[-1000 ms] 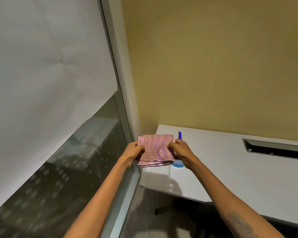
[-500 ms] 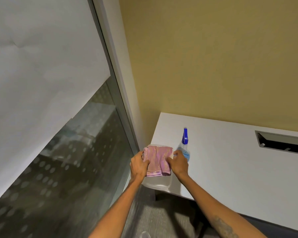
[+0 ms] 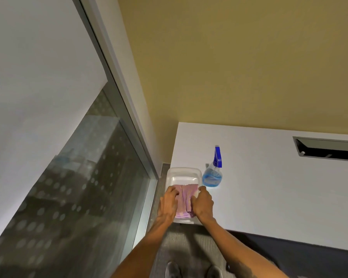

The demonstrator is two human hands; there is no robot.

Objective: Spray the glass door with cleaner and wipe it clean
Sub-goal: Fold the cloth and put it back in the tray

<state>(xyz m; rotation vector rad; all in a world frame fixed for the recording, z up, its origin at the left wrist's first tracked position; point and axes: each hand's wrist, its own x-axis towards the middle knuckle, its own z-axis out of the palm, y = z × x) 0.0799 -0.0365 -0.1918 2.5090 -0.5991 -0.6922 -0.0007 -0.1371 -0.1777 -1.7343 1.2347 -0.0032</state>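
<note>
Here the folded pink cloth [image 3: 184, 199], held up in the air a second ago, has been lowered into the clear plastic tub [image 3: 184, 173] at the corner of the white table [image 3: 269, 197]. The left hand [image 3: 167, 203] and right hand [image 3: 203, 203] close on its two sides. The spray bottle [image 3: 213, 175] stands just beside the tub, and the glass door [image 3: 84, 187] lies left, so wiping is probably over.

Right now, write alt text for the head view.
Both hands, left hand and right hand, press a pink cloth into a clear plastic tub on a white desk. A blue spray bottle stands beside it; the glass door is at left.
</note>
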